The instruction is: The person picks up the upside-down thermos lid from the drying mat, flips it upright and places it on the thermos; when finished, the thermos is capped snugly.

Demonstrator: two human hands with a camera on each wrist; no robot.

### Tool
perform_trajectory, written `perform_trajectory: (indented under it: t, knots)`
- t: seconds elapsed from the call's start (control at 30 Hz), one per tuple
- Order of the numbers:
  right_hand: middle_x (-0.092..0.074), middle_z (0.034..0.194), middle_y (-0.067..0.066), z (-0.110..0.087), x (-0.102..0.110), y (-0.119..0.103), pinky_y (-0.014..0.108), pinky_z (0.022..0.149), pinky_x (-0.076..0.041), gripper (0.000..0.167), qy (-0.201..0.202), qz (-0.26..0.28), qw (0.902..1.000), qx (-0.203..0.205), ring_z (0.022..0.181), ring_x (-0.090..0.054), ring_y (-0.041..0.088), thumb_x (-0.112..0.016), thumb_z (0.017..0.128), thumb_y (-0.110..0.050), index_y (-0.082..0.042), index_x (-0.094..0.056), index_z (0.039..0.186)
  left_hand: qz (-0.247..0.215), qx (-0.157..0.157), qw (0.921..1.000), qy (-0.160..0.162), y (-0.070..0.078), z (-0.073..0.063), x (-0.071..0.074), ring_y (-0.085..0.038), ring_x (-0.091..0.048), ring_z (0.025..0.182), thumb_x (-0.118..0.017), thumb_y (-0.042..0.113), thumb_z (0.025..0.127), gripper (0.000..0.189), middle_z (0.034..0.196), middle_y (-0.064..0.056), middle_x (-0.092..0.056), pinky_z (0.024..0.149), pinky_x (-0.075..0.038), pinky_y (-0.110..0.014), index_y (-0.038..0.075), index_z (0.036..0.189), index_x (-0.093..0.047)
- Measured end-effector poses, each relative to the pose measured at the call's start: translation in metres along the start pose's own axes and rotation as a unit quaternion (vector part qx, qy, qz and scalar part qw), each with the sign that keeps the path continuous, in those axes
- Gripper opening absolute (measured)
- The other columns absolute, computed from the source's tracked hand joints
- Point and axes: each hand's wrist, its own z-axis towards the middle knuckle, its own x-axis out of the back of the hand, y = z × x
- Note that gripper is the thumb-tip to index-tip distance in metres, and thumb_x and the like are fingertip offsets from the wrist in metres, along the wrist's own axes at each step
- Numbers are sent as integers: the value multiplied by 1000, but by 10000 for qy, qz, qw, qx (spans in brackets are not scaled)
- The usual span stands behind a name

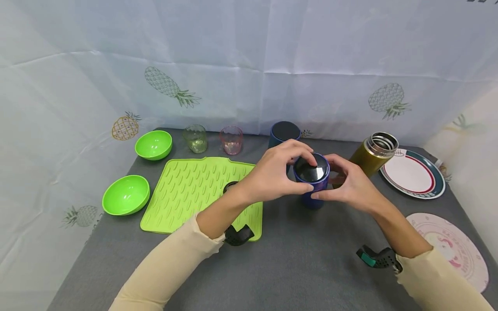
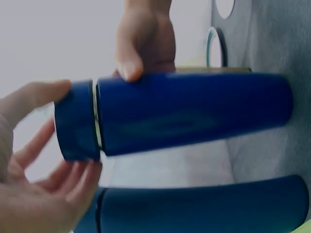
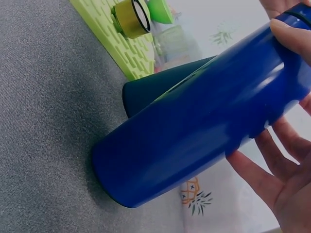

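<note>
A blue thermos flask stands upright on the grey table between both hands. My left hand grips its dark-topped lid, thumb on one side and fingers round the other. A thin pale band shows between lid and body in the left wrist view. My right hand holds the upper body, thumb and fingers on opposite sides. Close behind stands a second flask, dark teal, its lid on. To the right is a gold flask with its steel mouth uncovered.
A green drying mat lies left, with a gold cap on it. Beyond it stand two green bowls and two tinted glasses. Right are a dark-rimmed plate and a pink-patterned plate. A pineapple-print curtain hangs behind.
</note>
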Motion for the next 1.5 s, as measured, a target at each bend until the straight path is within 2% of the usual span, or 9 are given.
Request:
perform_trajectory:
  t: [0.2,0.3,0.4,0.7,0.97,1.13,1.27,1.4,1.5]
  knots:
    - [-66,119,-6,1,1,-1,20,87,-59,64,-14,-4,10000,-64,103,-69,7,-89,75,-10,-19,-60,131,706,311,9957,518,13,-3,-10,-16,-58,113,-90,24,76,39,120,-2,-62,95,-51,-28,13,108,-71]
    - [-66,119,-6,1,1,0,20,87,-59,64,-45,13,10000,-50,105,-68,7,-89,74,-10,-19,-60,130,963,218,9932,618,14,-2,-12,-17,-58,114,-91,27,75,40,119,-2,-64,95,-50,-29,13,106,-72]
    - [-66,119,-7,0,1,1,19,87,-58,64,-35,-16,10000,-21,105,-68,6,-89,74,-10,-19,-61,131,902,18,9941,609,12,-2,-10,-16,-61,115,-92,25,74,38,120,-2,-67,96,-50,-26,12,105,-73]
    - [-66,119,-6,0,0,0,19,88,-59,66,-131,76,9999,52,104,-69,6,-90,73,-8,-18,-61,131,126,-406,9991,-66,0,1,3,-13,-62,121,-88,13,75,30,128,-3,-68,96,-50,-17,11,102,-76]
    - [-66,122,-7,-2,-1,0,20,89,-59,68,-231,97,9995,173,106,-69,6,-91,72,-8,-19,-61,132,-361,-479,9960,-665,-7,5,9,-9,-59,123,-80,4,72,28,131,-2,-68,97,-52,-19,11,99,-76]
    - [-66,121,-5,-2,-1,0,19,89,-59,66,-227,153,9995,155,107,-70,6,-90,73,-7,-18,-61,131,-448,-485,9942,-848,-7,6,10,-8,-57,127,-76,3,74,29,136,-2,-66,97,-53,-20,11,102,-75]
    - [-66,121,-4,-1,-2,1,18,90,-58,65,-197,188,9995,133,106,-70,5,-90,73,-6,-17,-61,130,-161,-464,9954,-822,-2,4,10,-11,-58,127,-75,3,76,30,139,-3,-63,97,-52,-20,9,105,-74]
    - [-66,122,-5,0,-1,2,18,90,-58,67,-171,187,9995,171,106,-71,6,-90,73,-6,-16,-60,132,557,-345,9957,-654,9,1,9,-15,-58,126,-79,6,79,32,136,-3,-62,101,-49,-24,11,110,-73]
    - [-66,121,-6,0,-1,1,18,89,-58,68,-141,155,9997,141,105,-70,5,-90,72,-7,-17,-60,132,1063,-72,9933,-456,18,-1,9,-16,-56,124,-84,14,80,35,130,-1,-62,104,-47,-29,14,113,-72]
